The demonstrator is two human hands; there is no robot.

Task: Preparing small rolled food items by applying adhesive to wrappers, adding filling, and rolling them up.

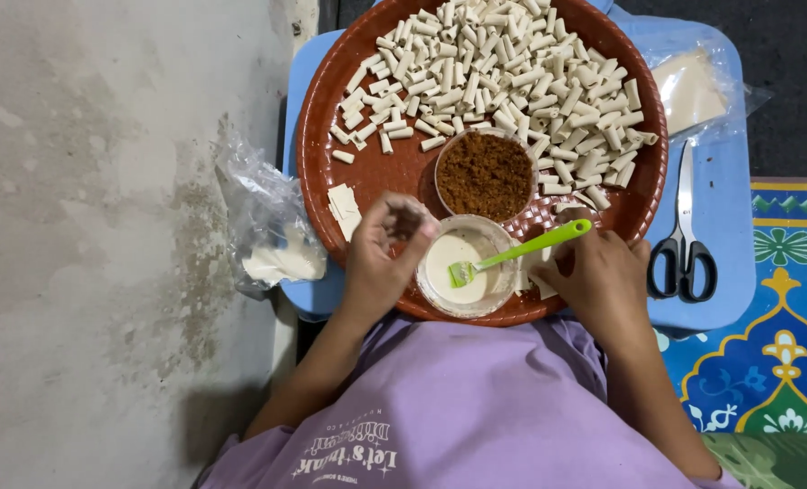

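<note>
The left hand (381,258) pinches a small wrapper piece just left of the paste bowl (462,267); the green brush (521,251) slants toward the right hand (603,276), which presses wrappers, grip unclear.

A small light-blue tabletop (725,235) stands on the floor, between bare grey concrete (105,226) on the left and a patterned blue mat (784,308) on the right. A round brown woven tray (376,172) covers most of the tabletop. On its right edge lie black-handled scissors (683,249), with a clear bag of pale wrapper sheets (693,86) farther off. A crumpled clear plastic bag (272,231) hangs over the left edge.
</note>
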